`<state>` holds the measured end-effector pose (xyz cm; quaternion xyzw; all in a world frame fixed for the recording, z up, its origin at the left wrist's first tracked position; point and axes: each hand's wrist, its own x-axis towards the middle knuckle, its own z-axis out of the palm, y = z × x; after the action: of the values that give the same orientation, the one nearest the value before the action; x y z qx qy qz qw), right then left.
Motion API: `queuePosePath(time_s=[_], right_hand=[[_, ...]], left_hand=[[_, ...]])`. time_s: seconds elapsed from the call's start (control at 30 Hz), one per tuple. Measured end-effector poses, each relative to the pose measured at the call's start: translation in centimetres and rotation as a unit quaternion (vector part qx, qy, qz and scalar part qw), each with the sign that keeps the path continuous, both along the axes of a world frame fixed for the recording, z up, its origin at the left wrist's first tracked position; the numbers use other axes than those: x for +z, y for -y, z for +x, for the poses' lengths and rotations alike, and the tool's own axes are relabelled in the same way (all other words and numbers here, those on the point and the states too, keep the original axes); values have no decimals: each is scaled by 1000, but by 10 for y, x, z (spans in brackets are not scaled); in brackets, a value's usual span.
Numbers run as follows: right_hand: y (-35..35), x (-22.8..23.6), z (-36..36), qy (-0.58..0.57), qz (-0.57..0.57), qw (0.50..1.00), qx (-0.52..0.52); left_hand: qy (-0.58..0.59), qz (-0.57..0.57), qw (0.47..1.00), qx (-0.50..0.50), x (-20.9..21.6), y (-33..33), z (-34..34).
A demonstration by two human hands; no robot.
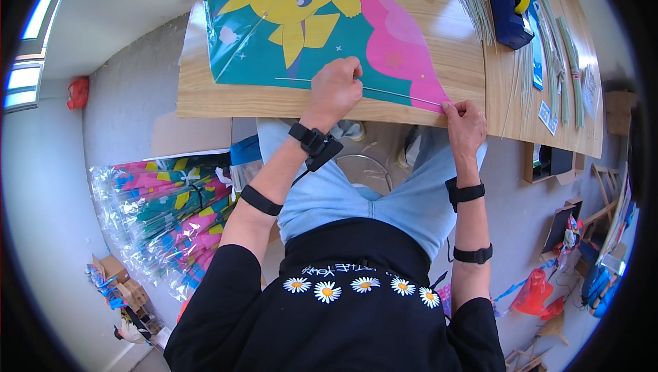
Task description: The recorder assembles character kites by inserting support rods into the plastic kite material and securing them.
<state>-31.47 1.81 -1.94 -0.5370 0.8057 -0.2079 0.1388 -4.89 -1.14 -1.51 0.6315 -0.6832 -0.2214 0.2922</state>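
A glossy plastic sheet, teal and pink with a yellow cartoon animal, lies on the wooden table in front of me. Along its near edge runs a thin pale rod. My left hand is closed over the rod near the middle of that edge, its fingers curled, with the rod's left end sticking out past it. At the sheet's pointed right corner my right hand pinches the rod's other end with thumb and forefinger. Whether the right fingers also grip the sheet is hidden.
A dark blue tape dispenser with a yellow roll stands at the far right. Loose thin rods and tied rod bundles lie around it, with small cards nearer. Clear-wrapped colourful bundles rest at lower left.
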Motion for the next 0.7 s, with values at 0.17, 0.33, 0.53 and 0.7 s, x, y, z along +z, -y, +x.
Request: queuePosePath(time_s=[0.17, 0.33, 0.53, 0.7], right_hand=[[-1, 1, 0, 4, 8, 1000, -2], [-1, 0, -1, 8, 10, 1000, 0], [1, 0, -1, 8, 13, 1000, -1], [0, -2, -1, 19, -8, 1000, 11]], left_hand=[[61, 3, 998, 20, 1, 0, -6], [56, 26, 998, 18, 0, 0, -6], [-90, 9, 996, 5, -6, 3, 11], [-39, -9, 999, -6, -3, -8, 28]])
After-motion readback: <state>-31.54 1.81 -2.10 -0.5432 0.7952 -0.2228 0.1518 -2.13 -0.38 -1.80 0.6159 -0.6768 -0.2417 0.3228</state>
